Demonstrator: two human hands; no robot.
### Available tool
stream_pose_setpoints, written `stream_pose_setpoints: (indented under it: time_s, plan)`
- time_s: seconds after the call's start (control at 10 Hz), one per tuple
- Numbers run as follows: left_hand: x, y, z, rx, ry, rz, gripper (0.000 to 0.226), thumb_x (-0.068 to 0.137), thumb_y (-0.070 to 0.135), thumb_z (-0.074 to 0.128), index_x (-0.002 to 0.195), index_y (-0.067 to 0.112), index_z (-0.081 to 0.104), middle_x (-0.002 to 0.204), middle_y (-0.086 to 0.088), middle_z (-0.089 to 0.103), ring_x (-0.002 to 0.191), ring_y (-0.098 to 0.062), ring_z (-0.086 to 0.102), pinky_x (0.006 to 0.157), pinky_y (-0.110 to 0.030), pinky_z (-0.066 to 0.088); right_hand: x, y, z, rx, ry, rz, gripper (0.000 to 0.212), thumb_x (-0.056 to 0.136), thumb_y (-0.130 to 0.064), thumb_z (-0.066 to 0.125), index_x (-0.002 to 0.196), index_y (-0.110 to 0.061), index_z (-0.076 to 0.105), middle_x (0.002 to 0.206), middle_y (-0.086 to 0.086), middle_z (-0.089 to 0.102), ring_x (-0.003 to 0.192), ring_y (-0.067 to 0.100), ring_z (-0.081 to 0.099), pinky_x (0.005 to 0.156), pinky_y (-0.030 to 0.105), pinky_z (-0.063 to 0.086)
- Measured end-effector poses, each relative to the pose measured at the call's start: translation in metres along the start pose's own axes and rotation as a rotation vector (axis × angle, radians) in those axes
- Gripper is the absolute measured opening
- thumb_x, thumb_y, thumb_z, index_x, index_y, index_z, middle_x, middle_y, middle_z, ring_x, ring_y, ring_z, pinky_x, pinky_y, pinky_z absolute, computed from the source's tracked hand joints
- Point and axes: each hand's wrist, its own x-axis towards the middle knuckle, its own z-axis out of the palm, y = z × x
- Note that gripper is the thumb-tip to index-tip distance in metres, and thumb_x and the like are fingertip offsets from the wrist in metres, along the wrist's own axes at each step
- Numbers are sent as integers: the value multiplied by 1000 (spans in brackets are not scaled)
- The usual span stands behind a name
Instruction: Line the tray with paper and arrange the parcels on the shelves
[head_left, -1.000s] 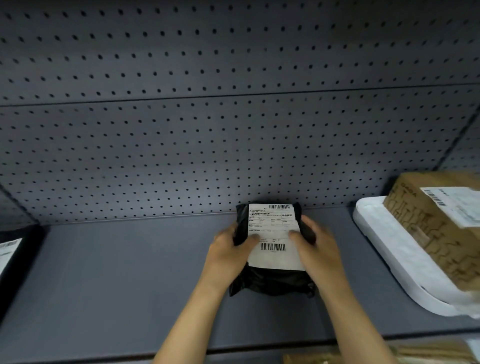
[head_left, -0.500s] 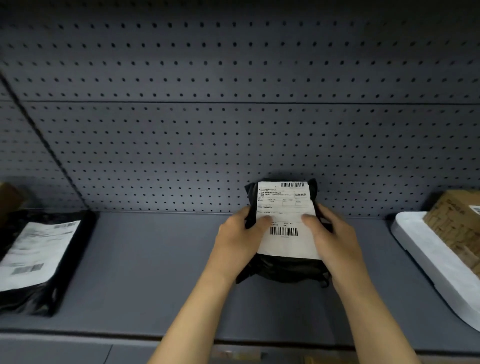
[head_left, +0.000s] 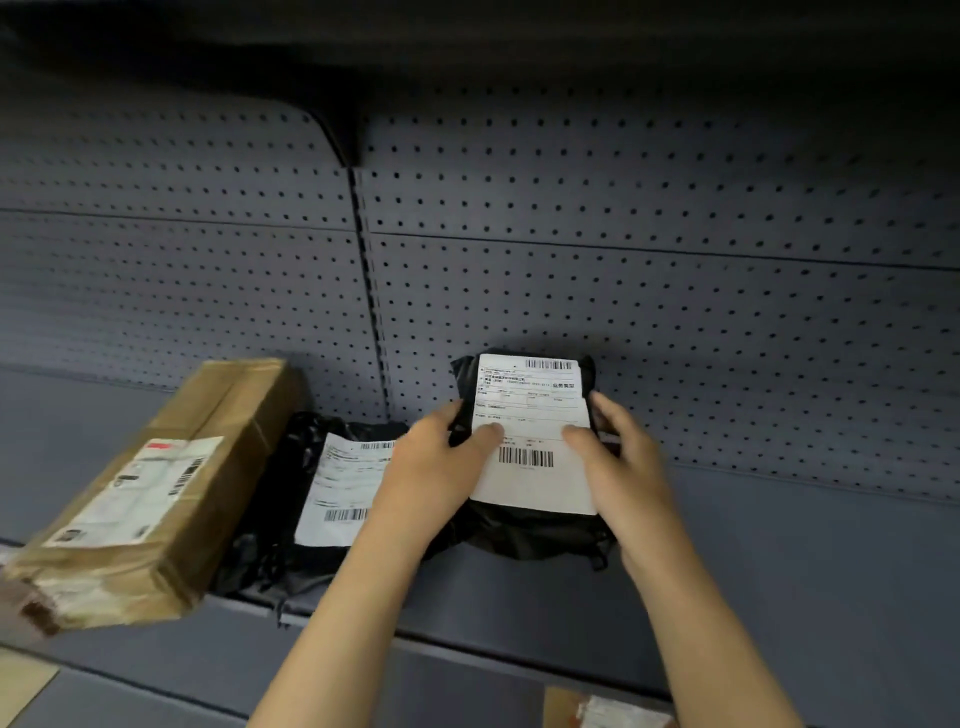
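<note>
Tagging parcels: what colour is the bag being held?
Black bag with a white label, held by both hands; head view.

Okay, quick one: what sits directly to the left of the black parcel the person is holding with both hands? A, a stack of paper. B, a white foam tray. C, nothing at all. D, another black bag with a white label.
D: another black bag with a white label lies on the shelf just left of the held black parcel, which the left hand and right hand grip; a cardboard box sits farther left.
</note>
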Motion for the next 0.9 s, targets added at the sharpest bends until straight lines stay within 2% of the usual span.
stream_pose_setpoints:
  time_s: [0.1, 0.2, 0.3, 0.4, 0.5, 0.6, 0.7, 0.8, 0.9]
  plan:
    - [2, -18, -40, 14, 47, -7, 8, 94, 34, 62, 97, 38, 69, 91, 23, 70, 90, -2, 66, 75, -20, 53, -5, -5, 47, -7, -52, 5, 48, 90, -30, 62, 137, -37, 53, 123, -13, 63, 112, 13, 63, 95, 40, 54]
    - [2, -34, -73, 62, 122, -52, 6, 94, 38, 58, 92, 42, 63, 98, 15, 73, 93, -10, 68, 85, -33, 57, -8, -12, 90, -7, -126, 1, 49, 88, -31, 61, 135, -37, 54, 126, -7, 63, 110, 14, 65, 93, 43, 56]
    - [3, -46, -98, 141, 180, -72, 17, 97, 36, 56, 112, 36, 63, 107, 8, 69, 101, -18, 63, 90, -35, 51, -12, -16, 123, -36, -189, 2, 47, 89, -29, 59, 135, -36, 54, 125, -8, 63, 109, 13, 65, 89, 36, 56]
    - [8, -59, -114, 176, 203, -101, 28, 97, 35, 56, 122, 27, 66, 116, 2, 71, 109, -24, 63, 93, -36, 49, -15, -15, 147, -67, -230, 29, 48, 91, -27, 57, 138, -34, 51, 122, -9, 64, 104, 11, 65, 75, 25, 53]
    - [15, -78, -119, 198, 195, -134, 31, 97, 38, 56, 123, 24, 65, 122, 0, 71, 112, -25, 63, 91, -35, 47, -13, -5, 165, -115, -273, 46, 51, 90, -27, 56, 141, -30, 51, 126, -8, 66, 104, 11, 66, 71, 23, 51]
    - [17, -95, -114, 342, 170, -157, 55, 98, 41, 52, 149, 21, 45, 132, -5, 66, 118, -29, 61, 90, -35, 45, -13, 9, 176, -167, -307, 68, 53, 90, -27, 55, 142, -25, 53, 129, -4, 66, 107, 13, 65, 71, 21, 48]
    - [17, -107, -110, 402, 183, -148, 75, 99, 47, 50, 162, 21, 18, 138, -8, 61, 121, -32, 60, 98, -41, 48, -14, 22, 180, -190, -323, 64, 39, 90, -29, 54, 128, -25, 64, 121, -5, 69, 103, 11, 66, 78, 22, 51]
    - [15, -110, -108, 523, 245, -78, 77, 98, 48, 52, 161, 22, 17, 144, -10, 53, 124, -35, 57, 94, -44, 46, -15, 28, 180, -232, -360, 55, 29, 94, -31, 54, 118, -27, 70, 111, -11, 72, 98, 7, 66, 76, 20, 51]
    - [14, -101, -110, 656, 373, 127, 75, 94, 31, 62, 159, 19, 26, 137, -10, 55, 122, -34, 54, 91, -42, 46, -10, 24, 177, -269, -308, 44, 54, 92, -48, 53, 141, -27, 55, 138, -4, 61, 124, 15, 58, 101, 33, 47]
